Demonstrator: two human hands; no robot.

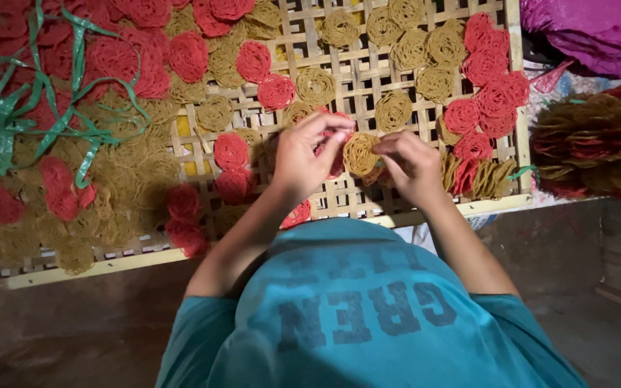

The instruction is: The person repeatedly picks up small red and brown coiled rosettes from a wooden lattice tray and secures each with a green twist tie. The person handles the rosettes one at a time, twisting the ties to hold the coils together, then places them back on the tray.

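My left hand (302, 156) and my right hand (412, 167) meet above a woven bamboo tray (357, 79). Between them they pinch a small stack of round, lacy noodle-like discs: a tan disc (361, 153) faces me, and red discs (336, 164) sit behind it against my left fingers. My right fingertips grip the tan disc's right edge. Many more red discs (494, 97) and tan discs (393, 110) lie spread over the tray around my hands.
Green plastic strips (52, 118) lie tangled over the discs at the left. A bundled pile of tan and red discs (598, 144) sits right of the tray. A magenta plastic sheet (598, 32) is at top right. My teal shirt (368, 316) fills the bottom.
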